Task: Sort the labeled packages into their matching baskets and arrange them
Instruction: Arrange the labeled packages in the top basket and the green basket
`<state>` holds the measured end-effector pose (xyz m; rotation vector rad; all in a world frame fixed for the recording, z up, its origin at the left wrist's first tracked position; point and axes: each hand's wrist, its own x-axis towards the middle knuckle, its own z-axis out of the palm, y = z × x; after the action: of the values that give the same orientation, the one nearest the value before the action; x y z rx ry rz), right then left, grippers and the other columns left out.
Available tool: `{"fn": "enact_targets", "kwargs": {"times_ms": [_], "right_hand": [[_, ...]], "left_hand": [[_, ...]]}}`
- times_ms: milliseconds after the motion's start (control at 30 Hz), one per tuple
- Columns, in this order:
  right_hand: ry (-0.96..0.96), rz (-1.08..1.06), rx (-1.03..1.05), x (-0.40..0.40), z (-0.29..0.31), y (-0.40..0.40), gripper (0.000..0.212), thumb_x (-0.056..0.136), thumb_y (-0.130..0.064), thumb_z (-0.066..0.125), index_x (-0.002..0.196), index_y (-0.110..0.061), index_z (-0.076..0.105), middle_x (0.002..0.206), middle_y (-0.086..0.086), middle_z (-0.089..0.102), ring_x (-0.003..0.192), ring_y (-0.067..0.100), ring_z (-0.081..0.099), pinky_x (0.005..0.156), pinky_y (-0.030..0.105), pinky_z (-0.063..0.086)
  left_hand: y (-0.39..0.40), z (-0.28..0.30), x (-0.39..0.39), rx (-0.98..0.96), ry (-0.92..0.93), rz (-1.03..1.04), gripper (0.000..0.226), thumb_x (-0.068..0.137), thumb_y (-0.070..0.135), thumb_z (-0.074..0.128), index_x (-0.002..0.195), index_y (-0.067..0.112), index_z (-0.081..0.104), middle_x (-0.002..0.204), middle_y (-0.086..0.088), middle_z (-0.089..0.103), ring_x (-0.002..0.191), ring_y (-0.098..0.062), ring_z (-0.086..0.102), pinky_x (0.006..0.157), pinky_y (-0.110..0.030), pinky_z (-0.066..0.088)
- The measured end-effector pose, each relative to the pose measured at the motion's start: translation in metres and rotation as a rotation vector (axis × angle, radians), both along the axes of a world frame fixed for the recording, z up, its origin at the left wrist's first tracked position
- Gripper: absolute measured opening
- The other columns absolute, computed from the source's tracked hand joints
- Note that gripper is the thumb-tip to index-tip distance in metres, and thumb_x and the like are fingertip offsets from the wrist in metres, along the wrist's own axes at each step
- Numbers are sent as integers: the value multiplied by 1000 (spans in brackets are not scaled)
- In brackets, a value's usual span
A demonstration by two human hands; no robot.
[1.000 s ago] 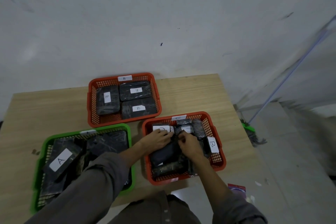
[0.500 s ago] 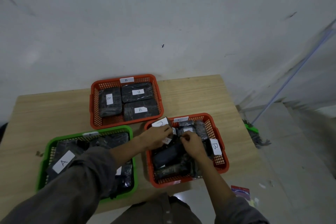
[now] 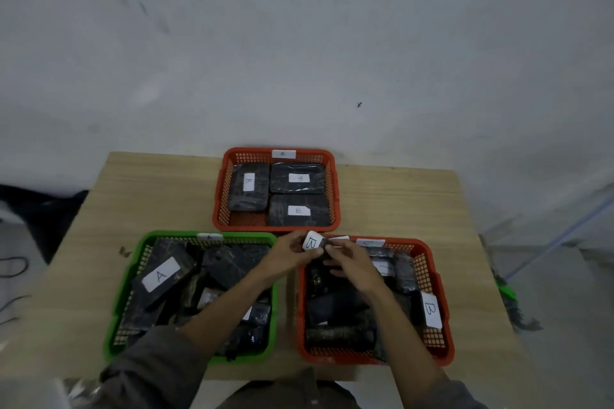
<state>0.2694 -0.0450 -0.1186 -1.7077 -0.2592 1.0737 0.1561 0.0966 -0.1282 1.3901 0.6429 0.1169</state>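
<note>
Both hands meet over the far left corner of the near right orange basket [image 3: 442, 305]. My left hand [image 3: 287, 257] and my right hand [image 3: 349, 259] together hold a small black package with a white label B [image 3: 312, 241], lifted just above the basket's rim. That basket holds several black wrapped packages, one at its right wall labelled B [image 3: 431, 309]. The far orange basket [image 3: 221, 196], tagged B, holds three flat packages labelled B. The green basket [image 3: 128, 285] at near left holds several black packages, one labelled A [image 3: 160, 275].
The baskets stand on a wooden table [image 3: 398, 196] against a white wall. The floor drops away at the right, where a green broom head [image 3: 505, 289] lies. Dark cables lie on the floor at far left.
Both hands have lifted a small package out of the near right basket and turned it, so its B label shows. The camera view has swung to the left.
</note>
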Motion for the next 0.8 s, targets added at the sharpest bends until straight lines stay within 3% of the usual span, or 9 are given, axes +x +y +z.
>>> {"fn": "enact_targets", "kwargs": {"times_ms": [100, 267, 400, 467, 600, 800], "right_hand": [[27, -74, 20, -4, 1, 20, 11, 100, -19, 60, 109, -18, 65, 106, 5, 73, 90, 18, 72, 85, 35, 58], [60, -53, 78, -8, -1, 48, 18, 96, -22, 66, 113, -16, 65, 113, 3, 70, 103, 19, 70, 85, 31, 59], [7, 24, 83, -7, -8, 64, 34, 90, -19, 74, 122, -20, 64, 114, -5, 69, 108, 11, 66, 96, 35, 56], [-6, 33, 85, -3, -10, 73, 37, 89, -16, 74, 123, -21, 64, 112, -5, 71, 107, 12, 67, 98, 37, 55], [-79, -32, 7, 15, -12, 89, 43, 89, -8, 72, 130, -12, 58, 118, -1, 66, 110, 15, 64, 99, 38, 53], [-362, 8, -140, 50, -19, 95, 20, 97, -12, 60, 117, -15, 65, 114, 1, 67, 106, 18, 64, 92, 31, 53]], "left_hand": [[13, -5, -11, -62, 50, 142, 25, 92, 28, 66, 115, 18, 67, 112, -5, 72, 94, -15, 72, 78, -29, 60], [33, -12, -19, -159, 97, 299, 40, 84, 32, 75, 120, 20, 61, 116, -8, 66, 94, -21, 73, 85, -37, 59], [40, -14, -15, -258, 92, 347, 42, 84, 30, 75, 120, 14, 62, 115, -10, 69, 96, -25, 73, 93, -44, 56], [43, -14, -10, -303, 108, 369, 38, 84, 27, 75, 118, 12, 63, 109, -9, 73, 94, -25, 73, 92, -43, 56], [53, -11, 12, -217, 197, 421, 35, 80, 25, 80, 109, 10, 67, 96, -4, 76, 78, -11, 74, 65, -21, 57], [78, -16, 73, -376, 207, 491, 40, 84, 7, 74, 117, -9, 60, 113, -22, 69, 95, -26, 69, 85, -30, 57]]}}
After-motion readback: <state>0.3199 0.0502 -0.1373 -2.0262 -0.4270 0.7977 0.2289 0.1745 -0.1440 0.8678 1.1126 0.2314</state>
